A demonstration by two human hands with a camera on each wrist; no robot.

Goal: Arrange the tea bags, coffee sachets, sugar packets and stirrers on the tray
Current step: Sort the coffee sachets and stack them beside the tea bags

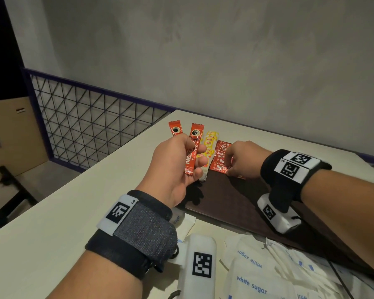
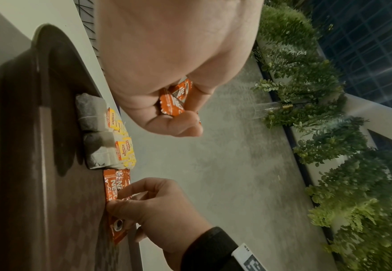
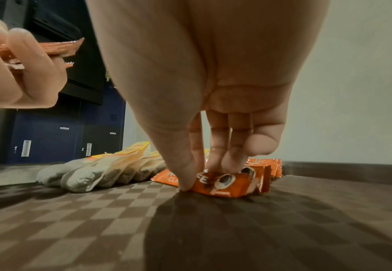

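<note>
My left hand (image 1: pixel 192 162) hovers over the tray's left rim and grips two red coffee sachets (image 1: pixel 192 148), held upright and fanned apart. A dark checkered tray (image 1: pixel 235 203) lies on the table. At its far end sits a row of tea bags (image 1: pixel 209 145) with yellow tags. Right of them lie several red coffee sachets (image 1: pixel 221 161). My right hand (image 1: pixel 235 162) is down on that row. In the right wrist view its thumb and fingertips (image 3: pixel 230 161) pinch the front coffee sachet (image 3: pixel 223 185) against the tray (image 3: pixel 144 229). White sugar packets (image 1: pixel 253 277) lie heaped on the table near me.
The cream table (image 1: pixel 73 201) ends at its left edge, beyond which stands a wire-mesh railing (image 1: pixel 84 130). A grey wall runs close behind the tray. The near half of the tray is bare dark surface.
</note>
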